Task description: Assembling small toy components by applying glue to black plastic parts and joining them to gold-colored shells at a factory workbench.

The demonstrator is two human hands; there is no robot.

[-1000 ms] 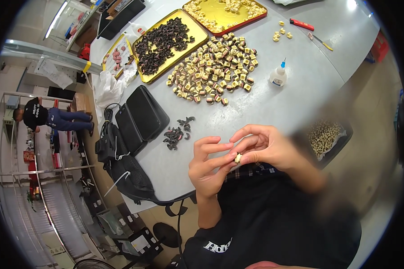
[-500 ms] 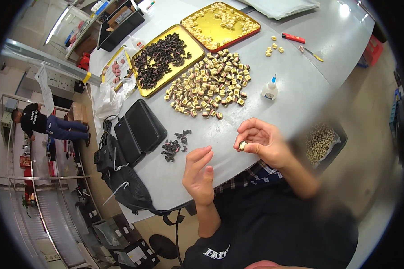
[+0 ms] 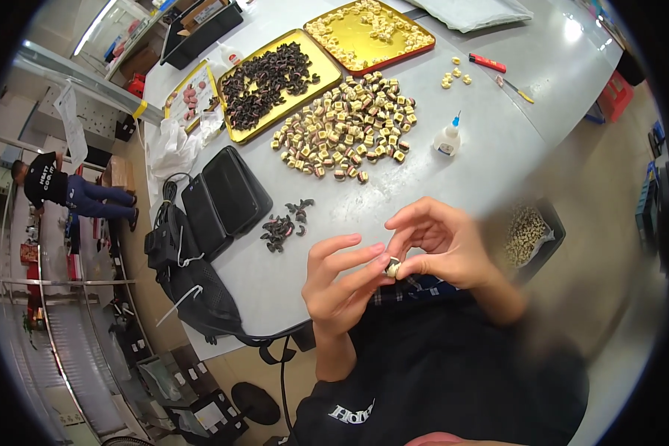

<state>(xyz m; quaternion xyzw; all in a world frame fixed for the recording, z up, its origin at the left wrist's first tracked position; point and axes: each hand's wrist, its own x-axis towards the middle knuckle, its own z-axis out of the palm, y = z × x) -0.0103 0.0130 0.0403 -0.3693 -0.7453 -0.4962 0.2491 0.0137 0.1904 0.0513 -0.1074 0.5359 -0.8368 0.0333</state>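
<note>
Close to my body, a small cream-and-black piece (image 3: 392,268) is pinched between the thumb and fingers of my right hand (image 3: 450,249). My left hand (image 3: 340,290) meets it from the other side, its fingertips closed on the piece and its upper fingers stretched out. The left thumb is mostly hidden. Beyond my hands spreads a heap of similar cream, black and pink block-shaped pieces (image 3: 349,126). Left of my left hand lies a little pile of black curved pieces (image 3: 279,232). A small white bottle (image 3: 447,140) with a blue needle tip stands upright to the right of the heap.
Yellow trays hold black pieces (image 3: 334,74) and cream pieces (image 3: 379,56). A red lighter-like object (image 3: 487,63) and a thin tool (image 3: 519,91) lie far right. An open black case (image 3: 234,189) sits left. A bin (image 3: 554,241) stands below the table's right. Another person (image 3: 70,189) stands far left.
My left hand has moved right and its fingertips now touch the small piece. My right hand has brought the piece slightly lower, closer to my body. The view has shifted a little.
</note>
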